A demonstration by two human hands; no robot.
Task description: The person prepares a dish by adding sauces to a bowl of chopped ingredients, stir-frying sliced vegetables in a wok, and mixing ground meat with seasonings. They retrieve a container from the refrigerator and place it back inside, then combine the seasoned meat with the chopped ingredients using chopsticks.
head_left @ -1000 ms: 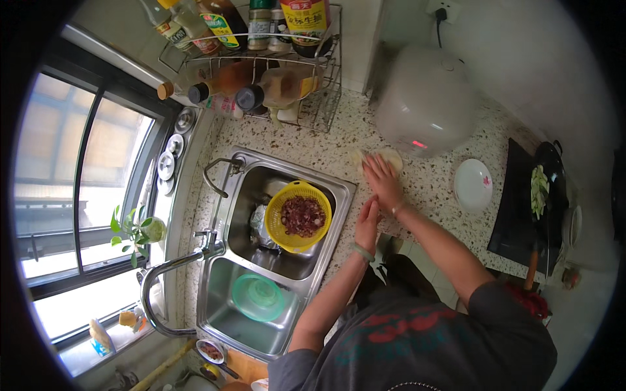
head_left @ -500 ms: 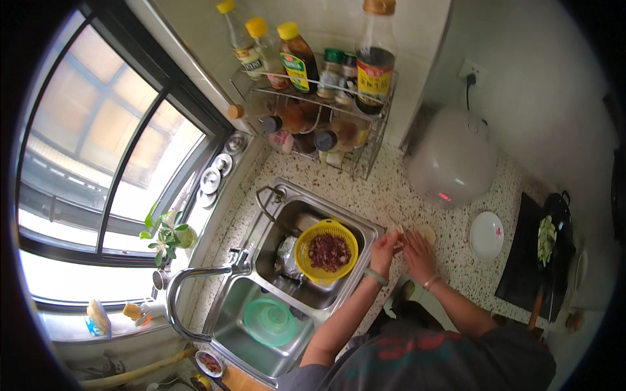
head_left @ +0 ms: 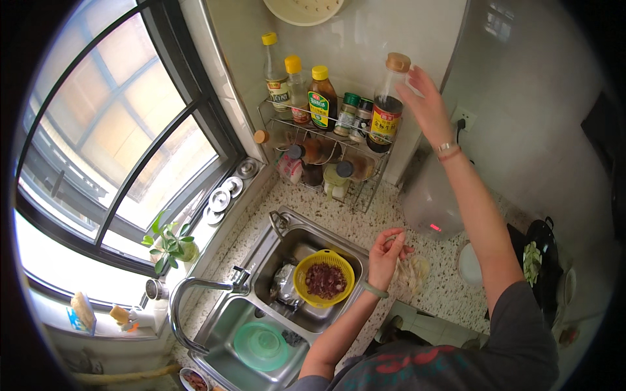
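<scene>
My right hand (head_left: 424,98) is raised to the upper shelf, its fingers stretched out beside the tan-capped bottle of dark sauce (head_left: 386,107); whether they touch it I cannot tell. This bottle stands upright at the right end of the wire rack (head_left: 372,186). Lower down, my left hand (head_left: 386,255) hovers by the sink's right edge with thumb and fingers curled together; anything inside them is too small to make out. Pale, thin pieces (head_left: 414,275) lie on the speckled counter just right of it. A yellow colander (head_left: 352,277) of dark red chopped food (head_left: 325,280) sits in the far basin.
More sauce bottles (head_left: 321,101) and spice jars (head_left: 347,114) fill the rack. A rounded grey appliance (head_left: 427,202) and a white plate (head_left: 468,266) stand under my right arm. The near basin holds a green bowl (head_left: 261,345). The tap (head_left: 195,283) arches over the sink's left side.
My right hand has left the counter and risen to the sauce bottle. My left hand has stayed near the sink edge, fingers curled. The view has tilted upward.
</scene>
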